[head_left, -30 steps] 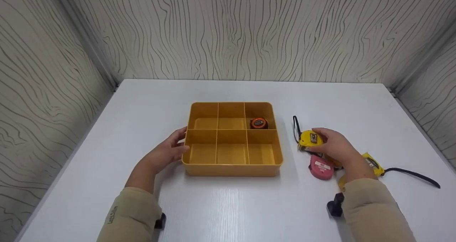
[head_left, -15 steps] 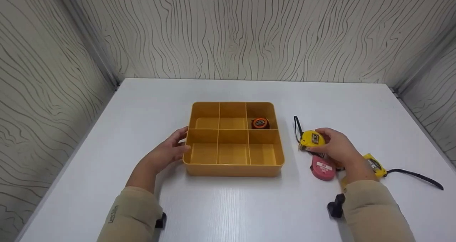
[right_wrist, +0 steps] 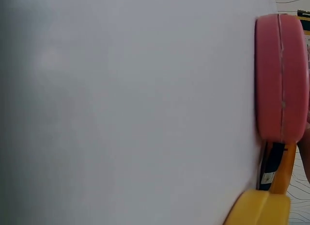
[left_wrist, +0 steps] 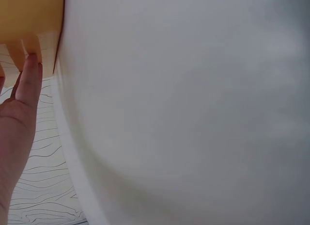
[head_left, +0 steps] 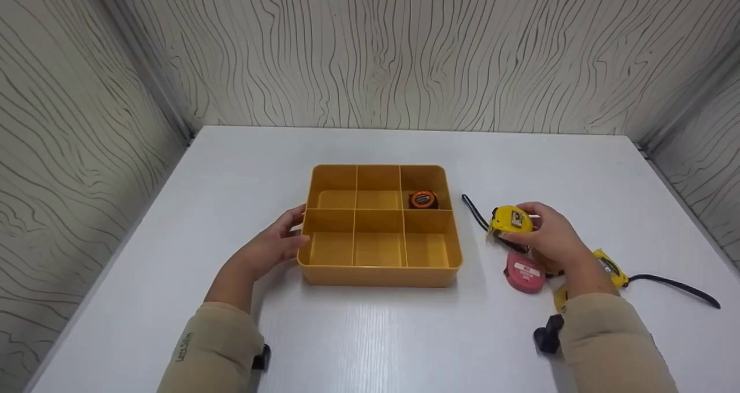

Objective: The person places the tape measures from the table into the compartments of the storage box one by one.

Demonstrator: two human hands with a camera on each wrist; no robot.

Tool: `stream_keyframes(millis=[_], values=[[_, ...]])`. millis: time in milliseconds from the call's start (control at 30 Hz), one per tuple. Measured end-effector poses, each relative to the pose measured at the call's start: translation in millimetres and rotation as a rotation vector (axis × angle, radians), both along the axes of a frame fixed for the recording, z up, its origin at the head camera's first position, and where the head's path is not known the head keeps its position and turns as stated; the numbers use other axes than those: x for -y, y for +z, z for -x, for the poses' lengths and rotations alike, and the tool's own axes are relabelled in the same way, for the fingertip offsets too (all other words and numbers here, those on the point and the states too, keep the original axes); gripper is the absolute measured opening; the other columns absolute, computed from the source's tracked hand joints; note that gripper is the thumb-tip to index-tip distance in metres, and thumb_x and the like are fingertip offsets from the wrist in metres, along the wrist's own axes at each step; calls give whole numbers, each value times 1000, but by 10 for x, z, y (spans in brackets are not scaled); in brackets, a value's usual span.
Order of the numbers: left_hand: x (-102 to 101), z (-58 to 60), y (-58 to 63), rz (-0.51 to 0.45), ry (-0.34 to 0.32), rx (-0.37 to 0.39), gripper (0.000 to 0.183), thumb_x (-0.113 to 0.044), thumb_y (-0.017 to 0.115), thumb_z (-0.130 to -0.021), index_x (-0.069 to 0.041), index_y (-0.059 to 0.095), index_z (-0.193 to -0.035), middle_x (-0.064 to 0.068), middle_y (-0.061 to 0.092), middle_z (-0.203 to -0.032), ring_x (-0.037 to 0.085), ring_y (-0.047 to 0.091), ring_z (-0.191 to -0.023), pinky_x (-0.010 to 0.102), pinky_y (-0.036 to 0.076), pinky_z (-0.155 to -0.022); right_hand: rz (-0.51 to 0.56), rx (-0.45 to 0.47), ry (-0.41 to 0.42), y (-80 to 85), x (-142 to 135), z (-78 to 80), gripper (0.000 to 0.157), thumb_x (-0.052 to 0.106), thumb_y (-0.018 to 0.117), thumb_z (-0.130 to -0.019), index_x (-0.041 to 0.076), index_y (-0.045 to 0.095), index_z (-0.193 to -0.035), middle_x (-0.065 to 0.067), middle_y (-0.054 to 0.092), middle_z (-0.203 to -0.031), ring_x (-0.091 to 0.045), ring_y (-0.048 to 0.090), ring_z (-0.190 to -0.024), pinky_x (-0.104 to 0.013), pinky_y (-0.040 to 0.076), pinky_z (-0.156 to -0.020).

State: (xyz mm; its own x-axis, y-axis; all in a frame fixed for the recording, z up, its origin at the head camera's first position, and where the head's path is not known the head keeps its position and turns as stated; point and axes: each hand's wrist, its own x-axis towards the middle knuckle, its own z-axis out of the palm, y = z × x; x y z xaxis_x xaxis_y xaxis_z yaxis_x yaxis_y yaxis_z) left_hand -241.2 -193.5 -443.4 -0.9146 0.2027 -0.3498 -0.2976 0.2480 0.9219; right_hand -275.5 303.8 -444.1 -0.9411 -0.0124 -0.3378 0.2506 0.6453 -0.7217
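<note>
My left hand rests at the left wall of a yellow-orange divided box; the left wrist view shows straight fingers against that wall. On the right, my right hand pinches a yellow tape measure between thumb and fingers, its black strap hanging to the left. Just below it lies a pink tape measure, seen edge-on in the right wrist view. An orange-and-black tape measure sits in the box's back right compartment.
Under the right forearm lies another yellow tape measure with a long black strap. A yellow rounded case and an orange piece lie beside the pink one. Patterned panels enclose the white table.
My right hand has raised the yellow tape measure slightly and turned it, and its strap has swung left. The left hand stays at the box.
</note>
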Motion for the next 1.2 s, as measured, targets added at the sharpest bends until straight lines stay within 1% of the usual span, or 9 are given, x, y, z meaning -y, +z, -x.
stream_keyframes(millis=[133, 233, 333, 500, 633, 767, 900, 1067, 1200], values=[[14, 0, -6, -10, -16, -6, 69, -30, 68, -81, -40, 31, -138, -16, 31, -140, 13, 37, -127, 36, 41, -98, -12, -27, 25, 37, -7, -2, 97, 50, 75, -66, 16, 24, -142, -20, 29, -141, -35, 38, -116, -47, 40, -97], [19, 3, -9, -11, -20, -9, 67, -29, 68, -81, -42, 32, -137, -16, 31, -140, 12, 38, -126, 36, 41, -98, -26, -45, 41, 74, 4, 2, 96, 48, 76, -66, 14, 25, -141, -21, 28, -141, -37, 36, -119, -50, 36, -99], [13, 7, -9, 1, -14, -3, 67, -31, 69, -80, -44, 33, -136, -18, 33, -138, 10, 39, -125, 35, 41, -97, -33, -42, 38, 125, 25, 7, 97, 48, 76, -65, 14, 26, -141, -21, 28, -142, -39, 34, -122, -53, 34, -100], [9, 7, 3, 8, -21, -3, 72, -36, 71, -78, -42, 31, -137, -18, 32, -139, 12, 37, -127, 38, 39, -99, -41, -82, 57, 269, 44, 25, 96, 48, 75, -68, 12, 26, -141, -18, 28, -143, -39, 30, -127, -58, 28, -101], [18, 8, 4, 5, -21, -3, 75, -40, 73, -74, -42, 32, -137, -19, 32, -138, 10, 38, -126, 38, 39, -99, -49, -131, 93, 412, 62, 39, 91, 47, 75, -69, 11, 29, -139, -17, 33, -141, -38, 30, -128, -57, 26, -102], [19, 12, -6, 3, -23, -6, 74, -40, 72, -74, -43, 32, -136, -19, 32, -138, 10, 38, -126, 38, 39, -99, -53, -162, 110, 530, 83, 50, 86, 44, 75, -70, 11, 33, -137, -17, 37, -137, -38, 33, -126, -55, 30, -101], [12, 19, -16, 10, -19, -5, 70, -36, 70, -78, -44, 32, -136, -20, 33, -138, 10, 38, -125, 38, 39, -99, -38, -179, 105, 631, 122, 47, 86, 43, 76, -70, 10, 33, -137, -17, 37, -136, -38, 34, -125, -54, 33, -100], [20, 23, -9, 19, -18, 7, 71, -36, 70, -78, -43, 31, -137, -19, 32, -138, 11, 37, -127, 38, 38, -100, -13, -236, 107, 772, 195, 42, 86, 43, 75, -71, 9, 33, -138, -17, 37, -136, -38, 36, -125, -52, 36, -98], [14, 20, -5, 2, -20, 3, 69, -30, 68, -81, -40, 30, -139, -17, 32, -139, 12, 36, -127, 38, 39, -100, 4, -277, 105, 904, 253, 48, 83, 40, 75, -72, 9, 34, -137, -15, 39, -135, -36, 39, -123, -47, 39, -97]])
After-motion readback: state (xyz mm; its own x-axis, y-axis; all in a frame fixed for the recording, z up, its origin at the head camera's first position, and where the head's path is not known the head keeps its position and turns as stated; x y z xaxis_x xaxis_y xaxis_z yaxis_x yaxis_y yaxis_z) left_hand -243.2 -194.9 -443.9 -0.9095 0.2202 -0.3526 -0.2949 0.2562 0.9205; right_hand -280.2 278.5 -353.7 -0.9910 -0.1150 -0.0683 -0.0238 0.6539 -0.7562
